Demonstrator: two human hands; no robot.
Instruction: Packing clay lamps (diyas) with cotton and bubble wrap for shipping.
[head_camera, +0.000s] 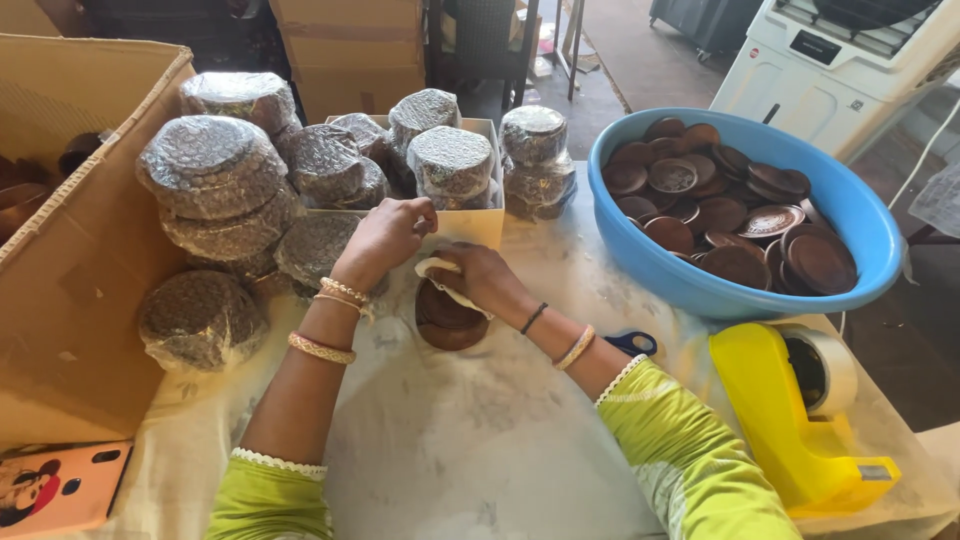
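Observation:
A small stack of brown round discs (449, 320) rests on the white-covered table (470, 430). My right hand (478, 277) lies on top of the stack and grips a pale strip of tape or paper (440, 272) against it. My left hand (385, 235) is closed just above, its fingers pinching at the upper end of the same strip beside the cream box (480, 225).
Several bubble-wrapped round bundles (215, 175) are piled at the left and in the cream box. A blue basin (850, 215) of brown discs stands at right. A yellow tape dispenser (790, 410), blue-handled scissors (632, 343), a cardboard box (80, 250) and a phone (55, 490) surround me.

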